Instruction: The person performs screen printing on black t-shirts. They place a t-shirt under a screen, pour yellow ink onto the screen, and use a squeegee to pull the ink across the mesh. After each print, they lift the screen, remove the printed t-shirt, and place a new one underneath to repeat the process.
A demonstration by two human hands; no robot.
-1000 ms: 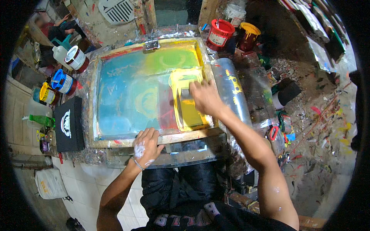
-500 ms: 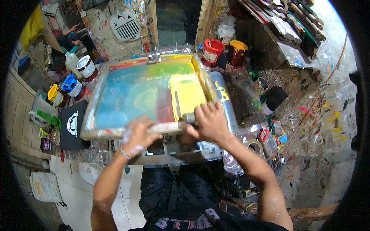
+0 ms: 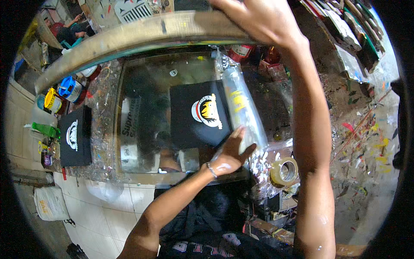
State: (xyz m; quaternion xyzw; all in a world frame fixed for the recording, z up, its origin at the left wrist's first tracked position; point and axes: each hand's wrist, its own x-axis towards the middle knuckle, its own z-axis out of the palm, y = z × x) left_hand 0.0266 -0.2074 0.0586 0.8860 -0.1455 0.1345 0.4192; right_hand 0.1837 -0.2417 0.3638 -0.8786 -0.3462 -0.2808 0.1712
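Note:
My right hand grips the near edge of a wooden screen-printing frame, which is tilted up high across the top of the view. Under it lies a glass-topped table with a black cloth piece bearing a white, yellow and red round print. My left hand reaches in with its fingers spread and rests on the cloth's lower right corner. A foil-wrapped cylinder lies right beside that hand.
Another black printed piece lies at the table's left end, near blue and yellow paint tubs and a green bottle. A tape roll sits at the right; red tubs stand behind. A person sits far left.
The frame lay flat with both hands at its near edge; now my right hand has swung it up, uncovering the printed black cloth, and my left hand has moved onto that cloth.

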